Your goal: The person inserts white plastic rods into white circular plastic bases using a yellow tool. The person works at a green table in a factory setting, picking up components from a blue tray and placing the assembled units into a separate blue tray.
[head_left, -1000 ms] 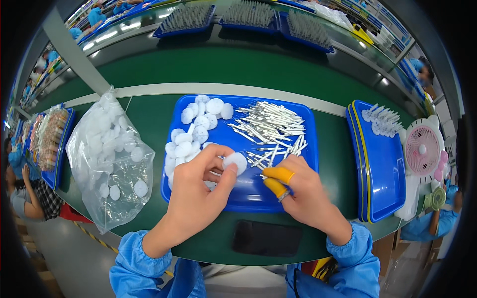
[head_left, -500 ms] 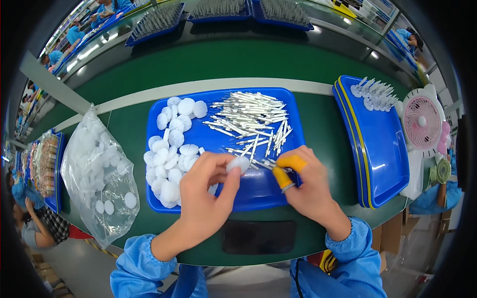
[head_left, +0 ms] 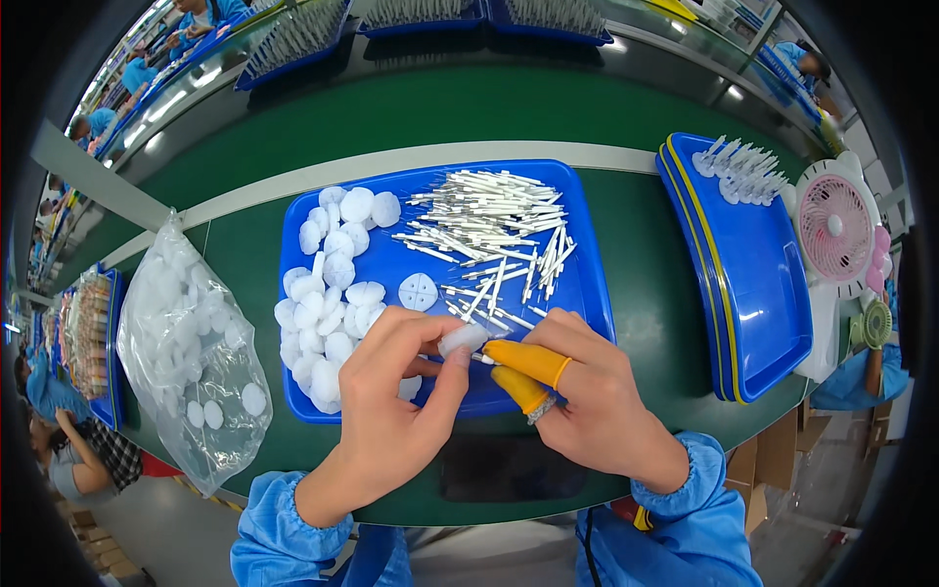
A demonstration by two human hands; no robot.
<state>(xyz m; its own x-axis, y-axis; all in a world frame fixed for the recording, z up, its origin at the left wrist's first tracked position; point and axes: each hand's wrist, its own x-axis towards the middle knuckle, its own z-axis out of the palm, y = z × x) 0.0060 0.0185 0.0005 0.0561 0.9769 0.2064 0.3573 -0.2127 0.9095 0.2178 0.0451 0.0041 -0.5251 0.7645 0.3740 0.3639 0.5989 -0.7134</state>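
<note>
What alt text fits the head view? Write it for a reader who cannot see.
Over a blue tray, the left hand pinches a white disc while the right hand, with yellow finger cots, meets it with a thin white stick. More discs and sticks fill the tray; a clear bag of discs lies left.

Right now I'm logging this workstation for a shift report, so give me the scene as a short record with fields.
Left hand: pinches a white disc
Right hand: orange finger cots, holds a thin white stick at the disc
Tray: blue, holds white discs and white sticks
Left of tray: clear bag of discs
Right: stacked blue trays, pink fan
</note>
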